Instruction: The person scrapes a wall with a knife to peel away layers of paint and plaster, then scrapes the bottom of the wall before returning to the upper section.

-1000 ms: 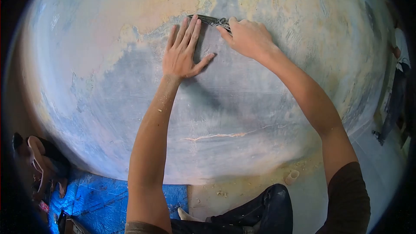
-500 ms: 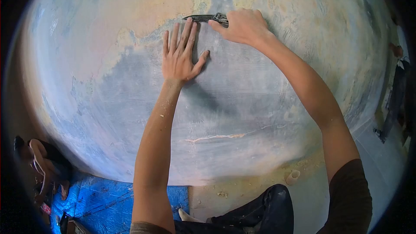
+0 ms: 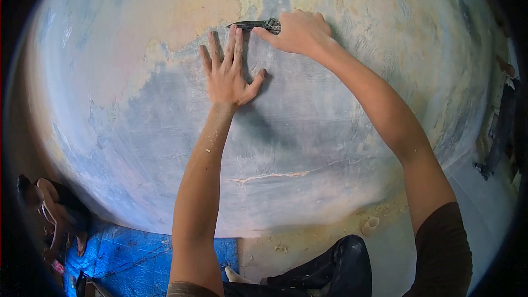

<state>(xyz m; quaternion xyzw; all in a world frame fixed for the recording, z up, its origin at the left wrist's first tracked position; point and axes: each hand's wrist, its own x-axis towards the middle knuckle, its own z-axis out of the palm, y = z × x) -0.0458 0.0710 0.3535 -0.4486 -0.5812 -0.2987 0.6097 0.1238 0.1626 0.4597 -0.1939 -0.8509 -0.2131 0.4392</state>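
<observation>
A: State the count and condition of the hands.
B: Two, apart from each other. The right hand (image 3: 302, 32) is wrapped around one dark bladed tool (image 3: 254, 25). The left hand (image 3: 228, 81) has its fingers spread over the painted surface (image 3: 165, 115).

A: Position of the tool?
B: Upper middle, at the painted surface, its blade pointing left. Two left fingertips meet the blade near its tip; whether they press on it, I cannot tell.

A: Other items, counted?
B: One long pale crack (image 3: 269, 176) below the hands. One blue sheet (image 3: 126, 253) at lower left. One cup-like object (image 3: 370, 225) on the floor (image 3: 308, 236), lying near the foot of the painted surface. One crouching person (image 3: 60, 209) beside the sheet.

A: Anything obscured?
B: Most of the tool's handle is hidden inside the right hand. The dark trousers (image 3: 352, 264) are cut off at the lower edge. Dark clothing (image 3: 499, 126) at far right is hard to make out.
</observation>
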